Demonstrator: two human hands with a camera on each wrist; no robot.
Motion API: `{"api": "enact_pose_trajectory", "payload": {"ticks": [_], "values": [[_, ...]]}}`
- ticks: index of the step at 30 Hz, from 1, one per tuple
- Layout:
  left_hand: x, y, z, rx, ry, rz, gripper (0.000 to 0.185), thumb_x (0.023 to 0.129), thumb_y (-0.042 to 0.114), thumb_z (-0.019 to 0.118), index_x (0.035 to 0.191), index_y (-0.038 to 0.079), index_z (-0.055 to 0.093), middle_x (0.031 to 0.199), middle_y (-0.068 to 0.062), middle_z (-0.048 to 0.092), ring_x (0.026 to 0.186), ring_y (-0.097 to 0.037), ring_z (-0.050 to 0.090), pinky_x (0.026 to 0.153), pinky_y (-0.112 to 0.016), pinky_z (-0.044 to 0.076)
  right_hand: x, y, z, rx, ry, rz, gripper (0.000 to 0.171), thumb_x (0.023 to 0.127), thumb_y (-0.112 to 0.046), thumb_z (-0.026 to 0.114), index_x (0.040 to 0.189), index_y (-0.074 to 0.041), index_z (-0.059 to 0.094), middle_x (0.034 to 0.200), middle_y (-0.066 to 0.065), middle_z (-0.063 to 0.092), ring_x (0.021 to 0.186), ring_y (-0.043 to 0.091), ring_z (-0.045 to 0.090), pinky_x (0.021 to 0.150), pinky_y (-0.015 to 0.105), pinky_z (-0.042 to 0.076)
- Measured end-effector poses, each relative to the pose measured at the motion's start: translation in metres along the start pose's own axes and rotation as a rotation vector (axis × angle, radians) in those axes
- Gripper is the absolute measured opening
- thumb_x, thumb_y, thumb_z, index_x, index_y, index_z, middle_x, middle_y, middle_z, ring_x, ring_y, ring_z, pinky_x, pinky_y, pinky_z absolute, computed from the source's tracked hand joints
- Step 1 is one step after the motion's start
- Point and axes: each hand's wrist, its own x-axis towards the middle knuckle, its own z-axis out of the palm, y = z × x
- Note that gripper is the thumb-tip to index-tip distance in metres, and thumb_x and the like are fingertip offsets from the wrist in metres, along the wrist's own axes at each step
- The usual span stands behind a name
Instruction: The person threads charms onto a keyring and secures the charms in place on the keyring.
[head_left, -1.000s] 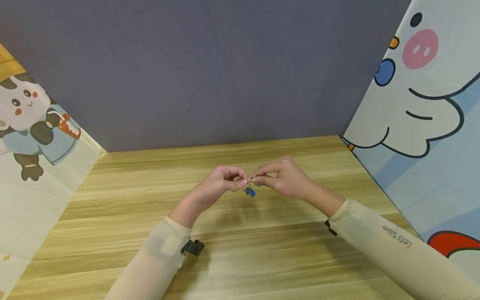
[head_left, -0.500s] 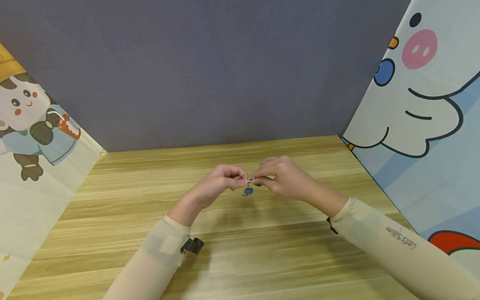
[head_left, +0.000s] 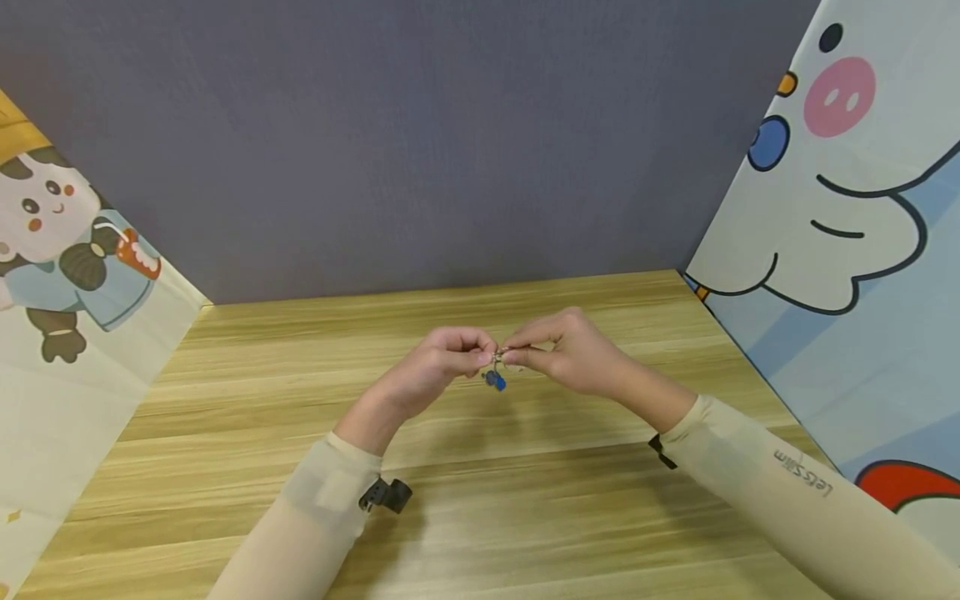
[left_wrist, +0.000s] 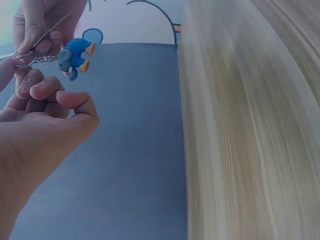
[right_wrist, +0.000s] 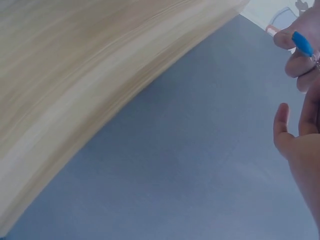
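The left hand (head_left: 438,358) has its fingers curled in, the fingertips pinching a small metal key ring (left_wrist: 22,57); the right hand (head_left: 566,354) meets it from the other side and pinches the same ring between thumb and forefinger. Both hands hover together over the middle of the wooden surface (head_left: 487,500), well clear of it. From the ring a short chain drops to a little blue charm (head_left: 495,380), which hangs free just below the fingertips, touching nothing.

The hold is a fingertip one on a thin wire ring (not much to hold on to), so my guess is that a slip of either pinch could let the ring spring shut or twist away, and the swinging charm could tug it loose and drop it onto the surface.

The head view shows the whole layout: both sleeved arms, the grey back wall (head_left: 420,133) and the cartoon panels at either side, but the ring there is only a glint. The left wrist view shows ring, chain and the charm's orange details plainly. The right wrist view catches only a blue sliver of the charm (right_wrist: 302,44) at the frame edge.
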Motion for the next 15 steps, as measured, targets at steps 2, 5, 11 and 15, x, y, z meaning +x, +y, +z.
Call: {"api": "enact_pose_trajectory", "payload": {"ticks": [2, 5, 11, 15], "values": [[0.0001, 0.0002, 0.0005, -0.027, 0.004, 0.019, 0.014, 0.103, 0.004, 0.052, 0.096, 0.007, 0.063, 0.079, 0.000, 0.046, 0.080, -0.017, 0.045, 0.089, -0.038, 0.037, 0.0000, -0.0008, 0.0000, 0.022, 0.009, 0.031, 0.011, 0.095, -0.008, 0.079, 0.105, -0.009, 0.085, 0.103, 0.006, 0.084, 0.089, 0.012, 0.078, 0.076, 0.030, 0.063], [-0.0004, 0.0018, 0.0020, -0.063, 0.012, 0.035, 0.017, 0.103, 0.002, 0.051, 0.095, 0.008, 0.064, 0.079, 0.000, 0.047, 0.081, -0.018, 0.044, 0.087, -0.036, 0.037, 0.0000, -0.0011, -0.0003, 0.049, 0.025, 0.075, 0.011, 0.096, -0.008, 0.078, 0.104, -0.009, 0.085, 0.098, 0.006, 0.083, 0.079, 0.008, 0.073, 0.070, 0.028, 0.060], [-0.0019, 0.0024, 0.0033, -0.141, 0.010, 0.057, 0.022, 0.103, 0.002, 0.048, 0.095, 0.011, 0.065, 0.081, 0.000, 0.050, 0.080, -0.019, 0.044, 0.085, -0.034, 0.038, 0.0004, -0.0011, 0.0007, 0.096, 0.054, 0.157, 0.011, 0.097, -0.011, 0.078, 0.105, -0.010, 0.085, 0.095, 0.005, 0.083, 0.064, 0.006, 0.061, 0.061, 0.025, 0.052], [-0.0008, -0.0005, 0.0030, -0.194, -0.001, 0.080, 0.025, 0.104, 0.001, 0.046, 0.095, 0.013, 0.066, 0.084, 0.000, 0.053, 0.082, -0.018, 0.047, 0.085, -0.033, 0.041, -0.0001, -0.0011, 0.0030, 0.163, 0.077, 0.219, 0.012, 0.097, -0.011, 0.078, 0.106, -0.008, 0.085, 0.094, 0.009, 0.083, 0.060, 0.009, 0.058, 0.053, 0.023, 0.046]]}}
